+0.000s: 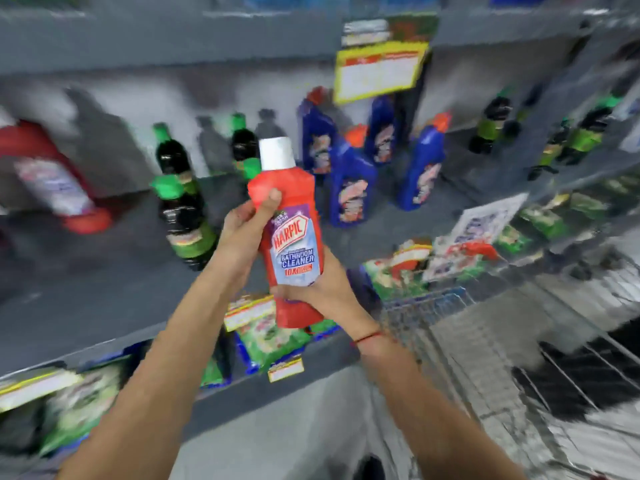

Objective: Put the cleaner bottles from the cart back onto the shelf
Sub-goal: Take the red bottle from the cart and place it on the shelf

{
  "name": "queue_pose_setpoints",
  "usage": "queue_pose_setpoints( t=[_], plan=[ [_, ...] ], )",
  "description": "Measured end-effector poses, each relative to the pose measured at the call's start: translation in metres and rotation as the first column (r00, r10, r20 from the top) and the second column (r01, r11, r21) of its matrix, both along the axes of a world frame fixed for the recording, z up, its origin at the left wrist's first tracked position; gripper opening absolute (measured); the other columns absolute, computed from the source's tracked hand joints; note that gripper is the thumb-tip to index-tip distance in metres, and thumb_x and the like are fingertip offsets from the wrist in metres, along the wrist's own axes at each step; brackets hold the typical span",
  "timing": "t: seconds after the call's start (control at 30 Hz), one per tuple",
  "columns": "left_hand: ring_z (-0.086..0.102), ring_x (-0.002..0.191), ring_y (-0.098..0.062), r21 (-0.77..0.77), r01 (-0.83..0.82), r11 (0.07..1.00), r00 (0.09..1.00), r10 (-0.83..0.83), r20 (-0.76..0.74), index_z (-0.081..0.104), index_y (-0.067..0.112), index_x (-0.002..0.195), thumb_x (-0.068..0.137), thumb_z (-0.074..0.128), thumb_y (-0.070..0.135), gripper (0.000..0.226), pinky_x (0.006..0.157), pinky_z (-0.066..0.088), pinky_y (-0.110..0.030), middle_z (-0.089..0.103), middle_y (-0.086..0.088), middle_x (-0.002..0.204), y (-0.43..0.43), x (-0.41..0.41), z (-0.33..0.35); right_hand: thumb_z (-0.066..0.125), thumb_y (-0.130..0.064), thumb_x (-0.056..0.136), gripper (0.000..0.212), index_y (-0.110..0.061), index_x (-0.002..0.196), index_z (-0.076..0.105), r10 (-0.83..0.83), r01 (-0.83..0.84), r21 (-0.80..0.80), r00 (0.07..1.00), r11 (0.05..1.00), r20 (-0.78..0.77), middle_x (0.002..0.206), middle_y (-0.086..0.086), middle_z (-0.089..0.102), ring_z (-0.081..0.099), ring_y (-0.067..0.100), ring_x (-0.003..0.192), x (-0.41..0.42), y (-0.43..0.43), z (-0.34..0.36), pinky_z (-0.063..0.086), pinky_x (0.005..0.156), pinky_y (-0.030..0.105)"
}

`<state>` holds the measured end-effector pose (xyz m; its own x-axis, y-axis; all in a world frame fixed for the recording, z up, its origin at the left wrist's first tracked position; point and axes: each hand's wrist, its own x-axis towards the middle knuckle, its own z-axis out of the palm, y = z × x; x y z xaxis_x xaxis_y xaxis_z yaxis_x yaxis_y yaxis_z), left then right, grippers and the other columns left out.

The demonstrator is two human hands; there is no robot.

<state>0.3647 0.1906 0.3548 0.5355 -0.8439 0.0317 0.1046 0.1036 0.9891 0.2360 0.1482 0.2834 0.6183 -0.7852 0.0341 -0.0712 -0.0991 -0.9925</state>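
Observation:
A red Harpic bathroom cleaner bottle (pixel 289 216) with a white cap stands upright in both my hands, in front of the grey shelf (pixel 104 306). My left hand (pixel 242 226) grips its shoulder, thumb on the front. My right hand (pixel 322 289) holds it from below and behind, near the base. On the shelf board stand several blue cleaner bottles (pixel 349 181) with orange caps, dark bottles (pixel 183 216) with green caps, and one more red bottle (pixel 52 174) at far left. The wire cart (pixel 519 358) is at lower right.
A yellow price sign (pixel 379 71) hangs from the shelf above. Green packets (pixel 270 337) fill the shelf below, with price tags on its edge. More dark green-capped bottles (pixel 585 136) stand at far right. The picture is motion-blurred.

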Motion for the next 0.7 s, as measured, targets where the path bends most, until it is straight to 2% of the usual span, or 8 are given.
queue_pose_setpoints(
  t=[0.17, 0.23, 0.3, 0.37, 0.47, 0.53, 0.63, 0.7],
  plan=[
    [0.064, 0.056, 0.005, -0.065, -0.177, 0.982, 0.978, 0.183, 0.097, 0.063, 0.018, 0.083, 0.091, 0.053, 0.022, 0.013, 0.053, 0.049, -0.011, 0.072, 0.016, 0.059, 0.077, 0.069, 0.014, 0.087, -0.007, 0.058, 0.057, -0.019, 0.108, 0.062, 0.234, -0.237, -0.1, 0.971, 0.966, -0.041, 0.107, 0.013, 0.07, 0.065, 0.012, 0.092, 0.09, 0.042, 0.017, 0.055, 0.09, 0.036],
    [0.065, 0.061, 0.004, -0.087, -0.23, 0.969, 0.963, 0.24, 0.125, 0.064, 0.018, 0.085, 0.089, 0.056, 0.021, 0.009, 0.059, 0.051, -0.011, 0.073, 0.017, 0.063, 0.101, 0.091, 0.019, 0.089, -0.025, 0.053, 0.052, -0.037, 0.098, 0.065, 0.268, -0.276, -0.16, 0.961, 0.948, -0.066, 0.107, 0.013, 0.071, 0.067, 0.018, 0.095, 0.124, 0.057, 0.023, 0.053, 0.092, 0.045],
    [0.066, 0.064, 0.004, -0.095, -0.297, 0.95, 0.941, 0.308, 0.138, 0.064, 0.019, 0.085, 0.09, 0.056, 0.02, 0.009, 0.063, 0.053, -0.013, 0.073, 0.017, 0.065, 0.122, 0.117, 0.018, 0.089, -0.022, 0.055, 0.049, -0.039, 0.093, 0.063, 0.3, -0.314, -0.203, 0.949, 0.927, -0.098, 0.106, 0.007, 0.071, 0.066, 0.01, 0.094, 0.154, 0.07, 0.027, 0.053, 0.091, 0.033],
    [0.066, 0.065, 0.005, -0.098, -0.343, 0.934, 0.924, 0.354, 0.146, 0.062, 0.019, 0.087, 0.09, 0.055, 0.021, 0.008, 0.061, 0.052, -0.012, 0.073, 0.017, 0.066, 0.141, 0.141, 0.016, 0.088, -0.012, 0.058, 0.055, -0.023, 0.105, 0.063, 0.357, -0.373, -0.211, 0.927, 0.903, -0.113, 0.103, 0.002, 0.069, 0.064, -0.004, 0.085, 0.183, 0.079, 0.028, 0.052, 0.085, 0.019],
    [0.067, 0.073, -0.001, -0.085, -0.389, 0.917, 0.898, 0.398, 0.185, 0.062, 0.016, 0.094, 0.075, 0.065, 0.038, 0.029, 0.07, 0.055, -0.019, 0.073, 0.009, 0.081, 0.163, 0.171, 0.009, 0.089, -0.02, 0.056, 0.059, -0.012, 0.108, 0.064, 0.366, -0.406, -0.243, 0.91, 0.881, -0.196, 0.106, 0.011, 0.072, 0.068, 0.016, 0.095, 0.221, 0.094, 0.026, 0.055, 0.087, 0.039],
    [0.067, 0.075, -0.002, -0.071, -0.408, 0.91, 0.889, 0.414, 0.197, 0.062, 0.018, 0.095, 0.08, 0.065, 0.032, 0.021, 0.074, 0.055, -0.024, 0.073, 0.011, 0.082, 0.174, 0.187, 0.003, 0.089, -0.019, 0.055, 0.061, -0.011, 0.109, 0.063, 0.366, -0.409, -0.238, 0.907, 0.881, -0.207, 0.108, 0.014, 0.071, 0.067, 0.025, 0.099, 0.239, 0.102, 0.023, 0.054, 0.088, 0.044],
    [0.068, 0.075, 0.001, -0.074, -0.394, 0.916, 0.895, 0.401, 0.194, 0.062, 0.022, 0.093, 0.09, 0.056, 0.016, 0.009, 0.072, 0.054, -0.021, 0.074, 0.017, 0.075, 0.182, 0.204, -0.002, 0.087, -0.015, 0.058, 0.06, -0.012, 0.112, 0.06, 0.393, -0.428, -0.196, 0.899, 0.883, -0.192, 0.102, 0.002, 0.068, 0.064, 0.016, 0.092, 0.258, 0.111, 0.019, 0.052, 0.075, 0.011],
    [0.069, 0.079, -0.002, -0.076, -0.37, 0.926, 0.906, 0.378, 0.193, 0.062, 0.02, 0.096, 0.09, 0.056, 0.017, 0.009, 0.072, 0.056, -0.019, 0.075, 0.014, 0.079, 0.185, 0.212, -0.006, 0.087, -0.015, 0.059, 0.06, -0.014, 0.112, 0.059, 0.4, -0.429, -0.178, 0.899, 0.886, -0.176, 0.1, 0.001, 0.067, 0.061, 0.011, 0.09, 0.266, 0.114, 0.016, 0.047, 0.067, 0.005]
  ],
)
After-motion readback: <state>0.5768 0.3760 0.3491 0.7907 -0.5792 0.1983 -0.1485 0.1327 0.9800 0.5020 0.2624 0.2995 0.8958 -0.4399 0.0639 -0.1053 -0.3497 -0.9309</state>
